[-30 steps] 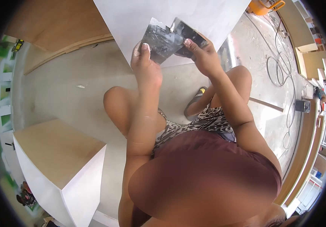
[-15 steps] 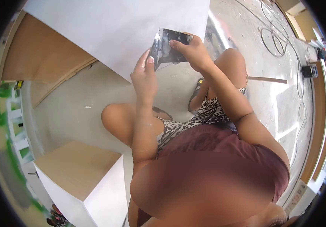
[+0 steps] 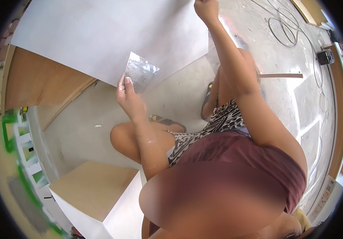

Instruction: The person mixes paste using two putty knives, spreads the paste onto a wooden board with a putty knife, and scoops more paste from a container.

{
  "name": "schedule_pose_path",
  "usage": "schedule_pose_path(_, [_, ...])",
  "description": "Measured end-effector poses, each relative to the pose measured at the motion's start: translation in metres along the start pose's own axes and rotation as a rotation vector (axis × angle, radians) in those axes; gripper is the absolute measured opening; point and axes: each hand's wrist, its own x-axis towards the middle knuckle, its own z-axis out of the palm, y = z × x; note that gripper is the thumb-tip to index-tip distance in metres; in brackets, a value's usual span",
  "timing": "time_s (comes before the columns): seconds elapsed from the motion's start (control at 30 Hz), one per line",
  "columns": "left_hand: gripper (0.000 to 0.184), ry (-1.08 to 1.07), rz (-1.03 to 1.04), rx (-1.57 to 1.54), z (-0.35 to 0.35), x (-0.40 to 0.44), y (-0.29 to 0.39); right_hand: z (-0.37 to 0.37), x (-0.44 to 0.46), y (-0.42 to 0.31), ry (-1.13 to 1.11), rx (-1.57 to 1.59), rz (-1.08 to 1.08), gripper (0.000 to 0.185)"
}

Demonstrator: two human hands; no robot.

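Metal plate (image 3: 141,71), smeared, gripped by fingers of left hand (image 3: 132,99); right hand (image 3: 207,10), beside white panel (image 3: 99,36), cut off: finger state indeterminable; extent of panel work likewise.

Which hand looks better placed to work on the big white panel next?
Probably the right hand: it reaches farther out, by the white panel, though partly out of frame. The left hand reaches less far, holding a flat blade.

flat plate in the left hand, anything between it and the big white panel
Nothing visible. The flat plate, held in the left hand, overlaps part of the white panel in this view; whether they touch is unclear. The right hand is off to the side, by the picture's top edge.
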Motion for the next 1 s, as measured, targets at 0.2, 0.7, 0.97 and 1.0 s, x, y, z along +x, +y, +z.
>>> schedule_pose_path(0.2, [0.037, -0.007, -0.023, -0.029, 0.003, -0.005, 0.003, -0.005, 0.016, -0.021, -0.027, -0.239, -0.127, 0.042])
schedule_pose_path(0.7, [0.039, -0.063, -0.049, -0.100, 0.008, -0.003, 0.005, -0.012, 0.009, -0.028, 0.009, -0.311, -0.235, 0.041])
schedule_pose_path(0.97, [0.041, -0.057, -0.072, -0.149, 0.011, -0.007, 0.009, 0.028, -0.055, 0.041, -0.111, -0.477, -0.178, 0.046])
schedule_pose_path(1.0, [0.041, -0.051, -0.069, -0.135, 0.011, -0.006, 0.008, 0.033, -0.085, 0.038, -0.018, -0.411, -0.273, 0.047])
